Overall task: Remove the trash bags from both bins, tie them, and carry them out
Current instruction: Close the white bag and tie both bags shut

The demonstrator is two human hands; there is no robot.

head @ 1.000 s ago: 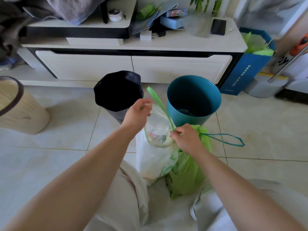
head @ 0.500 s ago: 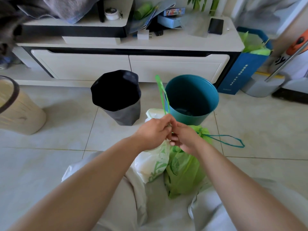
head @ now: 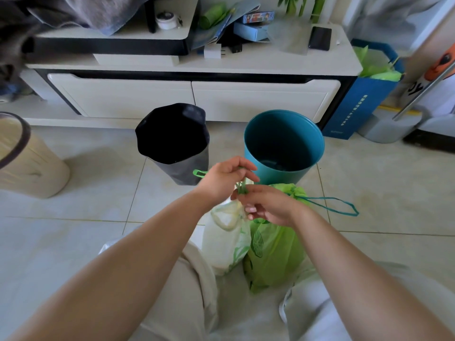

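Two trash bags stand on the floor between my knees: a white bag (head: 227,244) with green print and a green bag (head: 273,249) to its right. My left hand (head: 225,179) and my right hand (head: 268,205) meet above the white bag, both pinching its green drawstring (head: 242,189); a loop of it pokes out left of my left hand. The green bag's neck is gathered, and its teal drawstring loop (head: 339,205) lies on the tiles. Behind stand a black bin (head: 174,143) and a teal bin (head: 283,146), both without bags.
A white TV cabinet (head: 192,97) with cluttered top runs along the back. A beige bin (head: 24,158) stands at the left. A blue paper bag (head: 362,94) with green stuff sits at the right, next to a grey base and metal pole.
My hands came together over the white bag, drawing its mouth closed. The green drawstring that stuck up is now folded down between my fingers, its loop pointing left.
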